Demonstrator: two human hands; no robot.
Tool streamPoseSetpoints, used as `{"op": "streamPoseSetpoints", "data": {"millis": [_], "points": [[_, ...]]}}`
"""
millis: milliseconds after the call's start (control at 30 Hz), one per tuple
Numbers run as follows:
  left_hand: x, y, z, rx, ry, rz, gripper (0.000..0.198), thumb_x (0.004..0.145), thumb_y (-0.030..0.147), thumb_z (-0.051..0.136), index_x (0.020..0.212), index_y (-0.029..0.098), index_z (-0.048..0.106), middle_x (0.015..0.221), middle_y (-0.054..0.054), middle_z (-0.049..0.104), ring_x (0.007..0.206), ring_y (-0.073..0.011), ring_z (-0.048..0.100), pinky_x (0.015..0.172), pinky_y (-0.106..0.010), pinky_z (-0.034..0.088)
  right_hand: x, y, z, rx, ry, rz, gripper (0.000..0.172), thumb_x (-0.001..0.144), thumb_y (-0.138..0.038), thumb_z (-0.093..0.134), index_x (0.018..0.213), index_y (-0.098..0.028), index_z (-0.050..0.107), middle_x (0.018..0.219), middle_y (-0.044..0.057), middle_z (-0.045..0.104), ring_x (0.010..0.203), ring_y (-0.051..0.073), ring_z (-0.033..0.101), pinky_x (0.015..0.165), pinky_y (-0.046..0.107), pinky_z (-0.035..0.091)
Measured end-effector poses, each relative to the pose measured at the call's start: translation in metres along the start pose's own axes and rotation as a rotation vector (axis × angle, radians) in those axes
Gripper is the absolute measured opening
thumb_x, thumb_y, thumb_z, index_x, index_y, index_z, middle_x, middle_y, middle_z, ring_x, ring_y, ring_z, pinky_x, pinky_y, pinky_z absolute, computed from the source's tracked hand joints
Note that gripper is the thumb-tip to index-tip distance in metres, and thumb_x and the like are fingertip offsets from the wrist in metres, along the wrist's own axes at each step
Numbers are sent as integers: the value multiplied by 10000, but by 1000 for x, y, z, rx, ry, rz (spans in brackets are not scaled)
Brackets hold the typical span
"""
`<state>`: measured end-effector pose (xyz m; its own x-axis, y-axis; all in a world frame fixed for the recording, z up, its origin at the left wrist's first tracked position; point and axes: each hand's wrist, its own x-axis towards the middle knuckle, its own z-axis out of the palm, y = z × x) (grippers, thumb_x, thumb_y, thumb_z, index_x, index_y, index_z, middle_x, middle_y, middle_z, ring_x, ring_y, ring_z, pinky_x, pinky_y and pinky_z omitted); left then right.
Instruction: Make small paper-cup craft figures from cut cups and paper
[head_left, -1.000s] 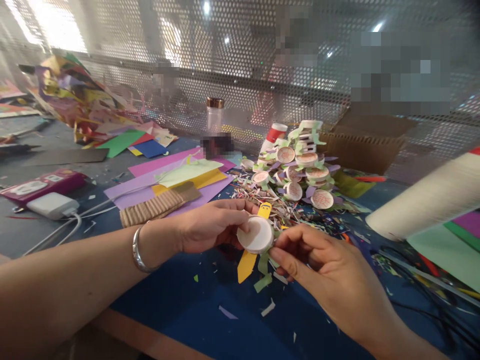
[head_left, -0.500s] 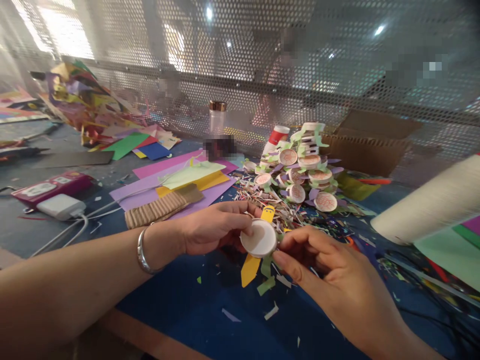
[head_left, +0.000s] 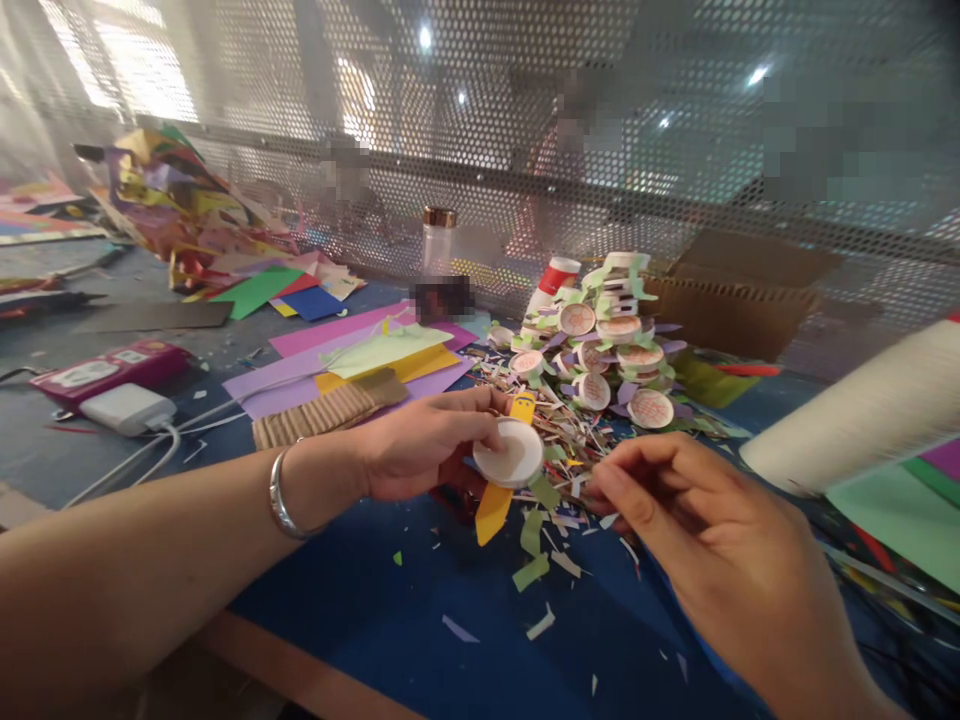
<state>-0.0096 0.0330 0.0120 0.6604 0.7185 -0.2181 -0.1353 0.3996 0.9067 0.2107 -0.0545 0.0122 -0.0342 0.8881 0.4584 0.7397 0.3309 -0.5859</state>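
My left hand [head_left: 431, 440] holds a small paper turtle [head_left: 510, 455], its thumb pressed into the shallow white cup-bottom disc. From the disc stick out a yellow head with a drawn face, a pointed yellow tail and green legs on the right side. To the right, apart from the turtle, my right hand [head_left: 705, 540] hovers with thumb and fingertips together. Whether something small is pinched there cannot be made out. Behind the hands rises a heap of similar paper turtles [head_left: 592, 390] with orange-lined shells. Paper scraps [head_left: 555, 430] lie around and beneath the turtle.
Left of the hands lie corrugated cardboard [head_left: 322, 412], coloured sheets [head_left: 259, 385] and a white charger [head_left: 129, 410] in a purple power strip [head_left: 112, 375]. A thick white roll [head_left: 855, 410] lies at the right. A bottle [head_left: 438, 240] and a cardboard box [head_left: 739, 300] stand by the perforated screen [head_left: 480, 120].
My right hand has drawn away from the turtle, to the right. My left hand still holds the turtle, which has shifted slightly left and up.
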Motion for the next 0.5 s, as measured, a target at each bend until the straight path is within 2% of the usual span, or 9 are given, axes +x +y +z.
{"op": "streamPoseSetpoints", "data": {"millis": [133,233,300,367,500], "points": [[-4,0,1,146,-55,106,312,749,114,681,1024,172,547,841,7,620,718,-100,589,631,-199,456,1,6,3,75,29,67,233,958,-489,635,957,-257,647,780,-7,754,627,147,721,583,221,572],[-5,0,0,305,-161,150,497,756,104,699,1215,159,516,933,-22,663,811,-125,616,677,-213,474,1,6,5,144,11,114,285,937,-525,657,1037,-260,634,879,17,762,737,164,747,673,237,601],[-5,-1,-1,390,-219,151,599,779,124,693,1327,161,454,942,-26,671,780,-131,617,622,-219,458,1,5,8,196,-24,138,327,928,-548,659,1082,-263,619,942,33,762,803,176,753,694,246,611],[-6,-1,-1,467,-242,163,622,797,133,680,1366,161,429,891,-2,654,715,-119,596,577,-218,432,2,3,11,248,-76,155,353,917,-559,667,1101,-262,610,984,44,759,863,188,755,706,251,619],[-7,-3,1,587,-269,285,600,791,69,631,1357,150,447,820,39,609,700,-100,573,623,-219,452,3,-1,14,336,-201,184,363,903,-557,678,1084,-250,612,1005,60,758,889,202,759,719,265,635]]}}
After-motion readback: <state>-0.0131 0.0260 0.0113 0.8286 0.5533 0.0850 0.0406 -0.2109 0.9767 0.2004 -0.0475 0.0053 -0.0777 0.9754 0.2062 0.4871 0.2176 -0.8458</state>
